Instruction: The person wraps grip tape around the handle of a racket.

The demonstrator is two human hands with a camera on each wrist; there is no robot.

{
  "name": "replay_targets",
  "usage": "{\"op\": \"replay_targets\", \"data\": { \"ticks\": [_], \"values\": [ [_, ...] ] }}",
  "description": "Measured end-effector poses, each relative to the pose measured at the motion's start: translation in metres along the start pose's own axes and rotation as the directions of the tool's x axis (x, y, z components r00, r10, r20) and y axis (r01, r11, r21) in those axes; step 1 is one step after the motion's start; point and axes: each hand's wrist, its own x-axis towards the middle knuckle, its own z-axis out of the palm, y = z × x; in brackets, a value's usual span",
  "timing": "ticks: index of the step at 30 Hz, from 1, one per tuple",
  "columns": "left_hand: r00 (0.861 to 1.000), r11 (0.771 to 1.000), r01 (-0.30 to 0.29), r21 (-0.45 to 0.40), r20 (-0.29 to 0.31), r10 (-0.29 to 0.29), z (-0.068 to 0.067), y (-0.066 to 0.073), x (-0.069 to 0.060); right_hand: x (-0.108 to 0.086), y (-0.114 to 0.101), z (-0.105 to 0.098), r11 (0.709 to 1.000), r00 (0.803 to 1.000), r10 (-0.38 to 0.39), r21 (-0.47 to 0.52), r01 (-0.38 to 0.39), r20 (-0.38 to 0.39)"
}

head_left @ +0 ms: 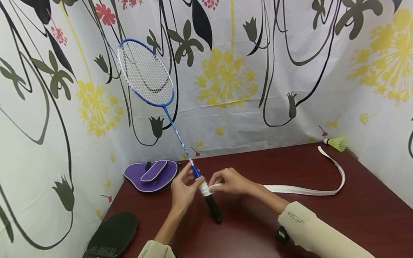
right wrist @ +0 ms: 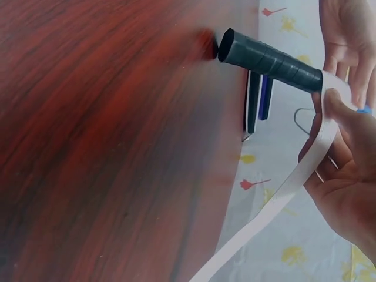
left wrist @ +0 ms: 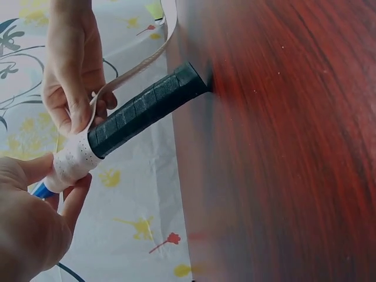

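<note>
A blue and white badminton racket (head_left: 146,72) leans up to the left, the butt of its black handle (left wrist: 150,108) close to the tabletop. White perforated grip tape (left wrist: 73,158) wraps the upper handle, while the lower part shows black. My left hand (head_left: 184,190) grips the racket at the wrapped part, thumb and fingers on either side. Just right of the handle, my right hand (head_left: 231,181) pinches the tape between thumb and fingers beside the wrap. From there the loose tape strip (right wrist: 282,194) trails over the table to the right and curls toward the back.
A purple paddle case (head_left: 136,179) lies at the back left of the dark red table (head_left: 247,241). Nearer, at the left edge, is a black table tennis paddle (head_left: 114,235). A yellow-green shuttlecock (head_left: 336,144) sits at the back right. Patterned cloth (head_left: 298,74) hangs behind.
</note>
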Motion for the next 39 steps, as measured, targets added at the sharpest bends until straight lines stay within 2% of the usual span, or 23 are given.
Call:
{"op": "replay_targets", "data": {
  "ticks": [9,14,18,23,27,34,39],
  "values": [
    [0.998,0.995,-0.028,-0.100,0.050,0.033,0.002,-0.003,-0.002,-0.001,0.004,-0.003,1.000,0.999,0.019,0.024,-0.020,0.026],
    [0.998,0.991,0.005,-0.136,0.063,0.004,0.004,-0.002,-0.003,0.000,0.004,-0.005,1.000,0.992,-0.024,0.003,0.024,0.121],
    [0.998,0.993,0.031,-0.114,0.056,-0.025,0.007,-0.002,-0.001,0.000,0.003,-0.005,0.998,0.988,-0.052,-0.013,0.054,0.143],
    [0.996,0.992,0.086,-0.090,0.023,-0.084,0.010,-0.001,-0.002,0.000,0.001,-0.004,0.999,0.993,-0.011,-0.035,0.016,0.119],
    [0.993,0.989,0.115,-0.097,0.022,-0.113,0.011,0.001,-0.003,0.001,0.001,-0.002,0.999,0.996,0.008,-0.051,-0.004,0.084],
    [0.992,0.985,0.128,-0.113,0.000,-0.129,0.012,-0.002,-0.002,0.003,0.001,0.001,0.997,0.999,0.048,-0.059,-0.047,0.013],
    [0.989,0.989,0.128,-0.074,-0.064,-0.132,0.012,-0.006,-0.002,0.005,0.001,0.005,0.996,0.997,0.079,-0.043,-0.080,-0.026]
  ]
}}
